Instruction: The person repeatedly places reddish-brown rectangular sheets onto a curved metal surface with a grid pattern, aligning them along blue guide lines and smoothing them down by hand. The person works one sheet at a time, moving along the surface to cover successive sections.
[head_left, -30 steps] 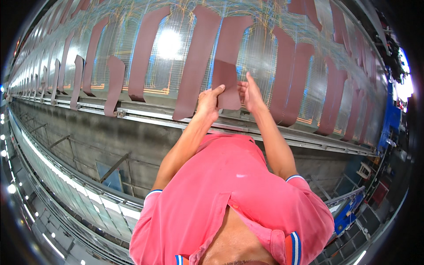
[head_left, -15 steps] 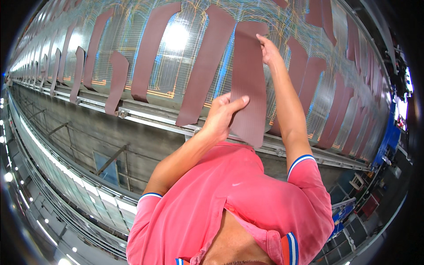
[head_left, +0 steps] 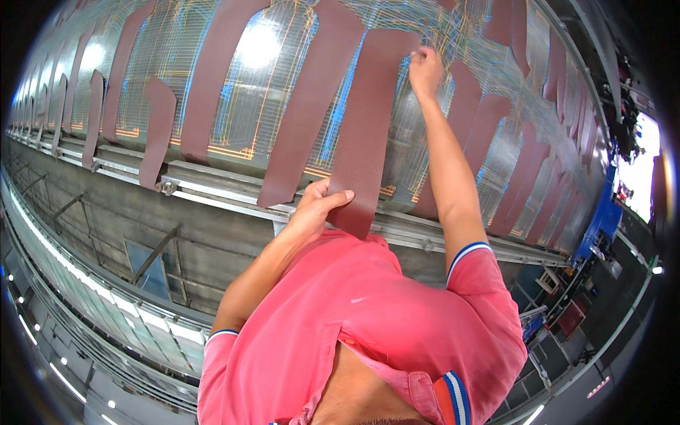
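Observation:
A long maroon strip of flat, finely ribbed sheet (head_left: 365,127) lies lengthwise on the sloping, line-marked table (head_left: 237,106), its near end reaching over the front edge towards my body. My left hand (head_left: 312,212) is closed on that near end, thumb on top and fingers underneath. At the strip's far right corner is my right hand (head_left: 426,74), its fingers curled together beside the edge. Whether they pinch the corner is hidden. Immediately left of the held strip lies another maroon strip (head_left: 312,106) of similar shape.
Several more maroon strips, such as a short one (head_left: 158,127) and one at the right (head_left: 489,131), lie along the table. A metal rail (head_left: 219,200) runs along its front edge. Blue equipment (head_left: 598,219) stands at the far right.
The strip's near end has moved left and lies lower, with my left hand still gripping it. My right hand's fingers, stretched out before, are now curled at the far corner.

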Demonstrator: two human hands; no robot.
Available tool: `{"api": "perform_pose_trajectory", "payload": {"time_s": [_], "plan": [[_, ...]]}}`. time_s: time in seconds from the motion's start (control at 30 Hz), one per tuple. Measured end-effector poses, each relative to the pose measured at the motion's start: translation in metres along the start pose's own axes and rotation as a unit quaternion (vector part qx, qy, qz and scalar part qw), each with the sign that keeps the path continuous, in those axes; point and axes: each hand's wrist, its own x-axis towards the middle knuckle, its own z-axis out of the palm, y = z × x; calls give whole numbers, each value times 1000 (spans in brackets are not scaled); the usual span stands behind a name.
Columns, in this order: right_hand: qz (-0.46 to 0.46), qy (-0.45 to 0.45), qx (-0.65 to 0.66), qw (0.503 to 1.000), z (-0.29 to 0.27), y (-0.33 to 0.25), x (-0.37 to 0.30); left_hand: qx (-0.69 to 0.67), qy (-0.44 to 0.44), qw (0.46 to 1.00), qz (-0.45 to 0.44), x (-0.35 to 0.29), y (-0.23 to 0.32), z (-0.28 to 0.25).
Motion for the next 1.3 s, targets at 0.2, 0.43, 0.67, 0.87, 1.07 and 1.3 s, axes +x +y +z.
{"api": "perform_pose_trajectory", "payload": {"time_s": [0.2, 0.43, 0.67, 0.87, 1.07, 1.3], "plan": [[-352, -56, -136, 924, 6, 16, 63, 114, 14, 992, 60, 18, -6, -1], [-401, -135, -172, 890, 17, -10, 51, 260, 206, 938, 106, 67, -57, -51], [-384, -153, -147, 899, 28, -23, 68, 493, 229, 761, 354, 74, -67, -29], [-316, -153, -25, 936, 49, -3, 83, 378, 200, 856, 289, 73, -62, -23], [-404, -112, -43, 907, 30, -14, 67, 318, 252, 900, 160, 91, -78, -55], [-405, -186, 39, 895, -76, -21, -20, 337, 248, 895, 153, 99, -83, -67]]}}
